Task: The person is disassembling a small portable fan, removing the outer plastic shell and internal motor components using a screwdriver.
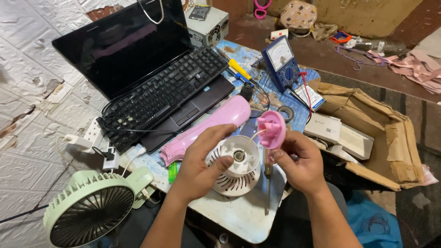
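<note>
My left hand (200,167) grips the rim of a round white vented fan housing (234,177) that rests on the small table (243,220). My right hand (298,163) holds a pink round motor part (272,128) up just above and to the right of the housing. A thin wire runs from the pink part down to the hub of the white housing. A long pink fan body shell (216,124) lies behind my left hand. Below my right hand a soldering iron (267,183) lies on the table, pointing toward me.
An open black laptop (151,78) fills the table's back left. A blue analog multimeter (282,62) with leads stands at the back. A green desk fan (92,206) sits front left, a power strip (98,138) left, a torn cardboard box (376,133) right.
</note>
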